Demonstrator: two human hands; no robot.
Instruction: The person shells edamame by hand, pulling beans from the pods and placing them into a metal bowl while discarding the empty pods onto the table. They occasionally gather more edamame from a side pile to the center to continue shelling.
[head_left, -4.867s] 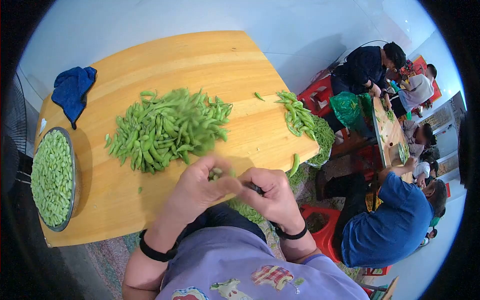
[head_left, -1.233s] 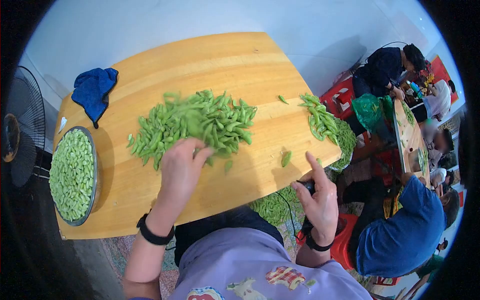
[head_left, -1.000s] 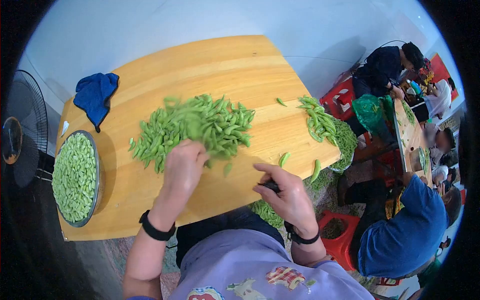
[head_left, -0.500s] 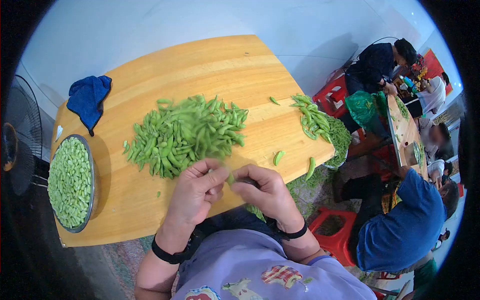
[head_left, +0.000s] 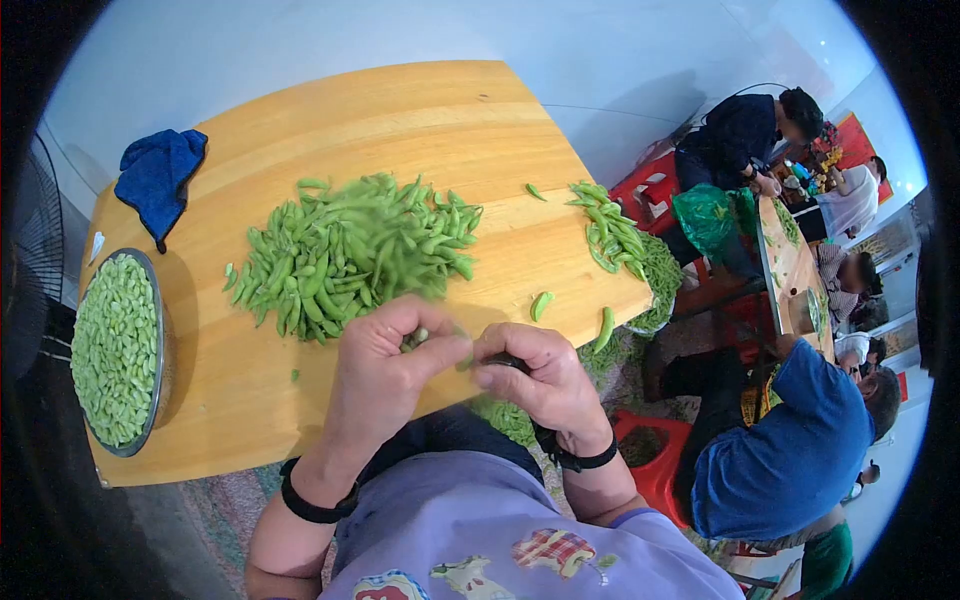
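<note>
Both of my hands meet over the near edge of the wooden table [head_left: 400,120]. My left hand [head_left: 385,375] pinches a green bean pod [head_left: 415,340] between thumb and fingers. My right hand [head_left: 535,385] grips a small dark tool [head_left: 505,362] and touches the same pod from the right. Just beyond my hands lies a large pile of green pods [head_left: 350,250]. A metal bowl [head_left: 160,350] full of shelled beans stands at the table's left end.
A blue cloth [head_left: 155,180] lies at the far left corner. A smaller heap of pods [head_left: 605,230] and two loose pods [head_left: 540,305] lie near the right edge, above a container of pods [head_left: 655,280]. Several people sit at another table on the right.
My left hand left the big pile with a pod and came back toward me. My right hand rose from beside the table's edge and joined it on the pod.
</note>
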